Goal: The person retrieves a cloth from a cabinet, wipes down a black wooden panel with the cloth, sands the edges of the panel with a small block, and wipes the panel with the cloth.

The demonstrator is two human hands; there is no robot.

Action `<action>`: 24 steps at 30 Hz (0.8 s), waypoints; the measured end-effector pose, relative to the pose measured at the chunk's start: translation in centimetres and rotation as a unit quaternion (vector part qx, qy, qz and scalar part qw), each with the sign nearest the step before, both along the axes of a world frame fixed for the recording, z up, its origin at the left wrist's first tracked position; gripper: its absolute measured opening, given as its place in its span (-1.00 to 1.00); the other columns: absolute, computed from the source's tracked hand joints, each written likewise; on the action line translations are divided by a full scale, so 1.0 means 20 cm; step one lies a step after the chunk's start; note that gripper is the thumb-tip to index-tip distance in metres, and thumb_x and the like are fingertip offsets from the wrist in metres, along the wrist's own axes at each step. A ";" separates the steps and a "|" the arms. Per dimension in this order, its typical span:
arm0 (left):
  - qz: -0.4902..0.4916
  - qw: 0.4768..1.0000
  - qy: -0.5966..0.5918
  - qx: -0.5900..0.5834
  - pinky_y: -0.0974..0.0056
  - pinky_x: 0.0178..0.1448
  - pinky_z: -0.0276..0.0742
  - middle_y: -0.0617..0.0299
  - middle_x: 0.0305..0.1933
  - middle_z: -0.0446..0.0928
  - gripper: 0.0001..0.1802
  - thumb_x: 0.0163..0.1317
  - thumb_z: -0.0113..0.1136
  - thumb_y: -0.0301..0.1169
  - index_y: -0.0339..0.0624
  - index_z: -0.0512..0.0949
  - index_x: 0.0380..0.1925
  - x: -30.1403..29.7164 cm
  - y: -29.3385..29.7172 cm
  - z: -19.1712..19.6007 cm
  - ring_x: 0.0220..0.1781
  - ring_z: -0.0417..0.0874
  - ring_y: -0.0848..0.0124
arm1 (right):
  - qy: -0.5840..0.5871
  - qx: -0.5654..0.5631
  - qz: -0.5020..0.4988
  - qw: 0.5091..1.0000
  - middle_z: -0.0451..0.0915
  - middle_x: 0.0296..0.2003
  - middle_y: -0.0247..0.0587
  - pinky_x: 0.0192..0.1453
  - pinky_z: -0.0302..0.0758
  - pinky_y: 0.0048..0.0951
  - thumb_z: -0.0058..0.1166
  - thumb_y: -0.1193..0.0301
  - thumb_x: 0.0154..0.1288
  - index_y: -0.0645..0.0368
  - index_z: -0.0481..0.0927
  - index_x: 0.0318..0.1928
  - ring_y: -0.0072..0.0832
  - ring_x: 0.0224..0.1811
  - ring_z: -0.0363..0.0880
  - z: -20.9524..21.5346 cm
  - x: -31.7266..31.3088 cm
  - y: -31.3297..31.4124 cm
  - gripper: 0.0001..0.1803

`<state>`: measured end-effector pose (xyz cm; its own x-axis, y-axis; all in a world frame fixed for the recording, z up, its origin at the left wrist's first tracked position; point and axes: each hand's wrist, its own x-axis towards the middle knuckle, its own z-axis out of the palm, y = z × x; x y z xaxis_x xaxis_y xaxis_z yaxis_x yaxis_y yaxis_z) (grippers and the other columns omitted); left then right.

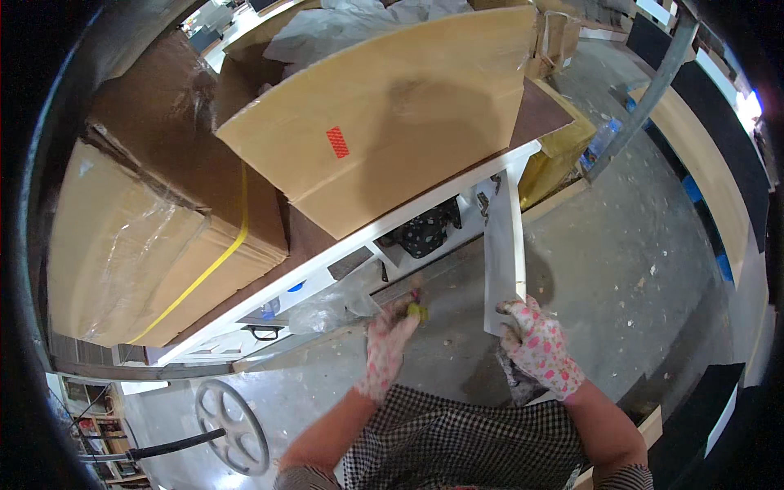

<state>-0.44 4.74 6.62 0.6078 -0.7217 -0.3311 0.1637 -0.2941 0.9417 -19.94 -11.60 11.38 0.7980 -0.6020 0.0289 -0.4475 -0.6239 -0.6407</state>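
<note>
One white panel door [500, 253] stands open on a long white cabinet [408, 213]; steadying it seems the step, probably calling next for a firm hold. The white-and-pink-gloved right hand [539, 347] pinches its free end, forearm [606, 420] slanting inward; the left hand [388, 339] curls blurred fingers around a small yellow-green object [418, 313].

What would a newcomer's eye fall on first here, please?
Probably the large tan cardboard box with a red sticker, upper centre, on the white cabinet. Below, the pink-and-white gloved right hand grips the open white door by its edge, while the similarly gloved left hand holds a small yellow-green item.
</note>
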 end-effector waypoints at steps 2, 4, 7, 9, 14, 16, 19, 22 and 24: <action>0.111 0.988 0.049 -0.099 0.23 0.31 0.36 -0.01 0.14 0.54 -0.49 0.25 0.24 -0.28 -0.37 0.48 0.12 -0.11 0.10 0.06 0.15 0.54 0.28 | 0.055 0.014 0.013 0.998 0.53 0.07 0.03 0.00 0.60 -0.16 0.22 0.30 0.20 0.05 0.48 0.18 -0.06 -0.04 0.63 0.03 0.08 0.05 -0.49; 0.142 0.970 0.070 -0.182 0.19 0.32 0.36 -0.01 0.17 0.52 -0.49 0.25 0.23 -0.32 -0.36 0.46 0.14 -0.18 0.24 0.04 0.17 0.54 0.26 | 0.022 0.033 0.061 0.997 0.49 0.14 0.00 0.04 0.60 -0.18 0.23 0.23 0.20 0.02 0.42 0.25 -0.07 0.01 0.61 0.07 0.16 0.08 -0.40; 0.175 0.942 0.098 -0.270 0.13 0.35 0.36 0.00 0.19 0.51 -0.49 0.24 0.21 -0.36 -0.36 0.44 0.17 -0.21 0.35 0.05 0.20 0.53 0.22 | 0.001 0.087 0.142 0.986 0.41 0.27 -0.08 0.11 0.57 -0.22 0.22 0.16 0.23 -0.07 0.28 0.39 -0.10 0.14 0.55 0.08 0.20 0.13 -0.26; 0.173 0.940 0.102 -0.276 0.12 0.36 0.36 0.00 0.19 0.51 -0.48 0.24 0.21 -0.37 -0.36 0.43 0.18 -0.21 0.40 0.05 0.21 0.53 0.22 | -0.049 0.076 0.218 0.972 0.43 0.27 -0.10 0.11 0.57 -0.23 0.21 0.15 0.24 -0.08 0.33 0.36 -0.10 0.12 0.57 0.13 0.19 0.15 -0.31; 0.126 0.953 0.102 -0.256 0.18 0.33 0.40 0.01 0.20 0.50 -0.48 0.21 0.22 -0.44 -0.37 0.43 0.18 -0.22 0.41 0.08 0.21 0.54 0.25 | 0.149 0.059 0.247 0.956 0.51 0.16 -0.14 -0.05 0.60 -0.13 -0.06 0.02 0.39 0.00 0.39 0.29 -0.15 -0.10 0.65 0.29 0.05 0.31 -0.44; 0.112 0.965 0.076 -0.224 0.15 0.33 0.40 0.00 0.17 0.53 -0.48 0.21 0.23 -0.42 -0.36 0.44 0.17 -0.22 0.37 0.09 0.20 0.55 0.23 | 0.144 0.101 0.246 0.953 0.53 0.12 -0.12 -0.04 0.59 -0.12 -0.07 0.02 0.39 0.00 0.41 0.29 -0.14 -0.09 0.65 0.20 -0.01 0.40 -0.44; 0.067 0.981 0.001 -0.180 0.14 0.33 0.40 0.00 0.14 0.55 -0.49 0.20 0.24 -0.40 -0.36 0.45 0.15 -0.15 0.27 0.15 0.18 0.56 0.23 | 0.133 0.163 0.245 0.946 0.60 0.01 -0.05 0.01 0.57 -0.12 -0.09 0.03 0.39 0.05 0.48 0.20 -0.12 -0.06 0.64 0.09 -0.04 0.43 -0.49; 0.017 0.986 -0.067 -0.154 0.17 0.32 0.41 0.02 0.14 0.55 -0.49 0.20 0.24 -0.40 -0.37 0.45 0.15 -0.06 0.19 0.19 0.17 0.57 0.27 | 0.118 0.192 0.255 0.940 0.65 -0.17 0.02 0.03 0.54 -0.10 -0.10 0.09 0.38 0.16 0.54 -0.02 -0.05 -0.08 0.63 0.00 -0.06 0.41 -0.58; 0.010 0.988 -0.074 -0.132 0.17 0.32 0.41 0.05 0.14 0.55 -0.46 0.19 0.30 -0.35 -0.37 0.46 0.14 -0.05 0.14 0.30 0.17 0.57 0.29 | 0.135 0.213 0.259 0.932 0.65 -0.20 0.02 0.02 0.54 -0.09 -0.09 0.10 0.37 0.17 0.55 -0.04 -0.03 -0.09 0.63 -0.05 -0.06 0.44 -0.59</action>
<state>-1.35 7.56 12.68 0.6505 -0.7585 -0.0389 0.0219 -0.0324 0.9992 -21.10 -2.71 10.37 0.9287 -0.0439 -0.3683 -0.3369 -0.5153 -0.7880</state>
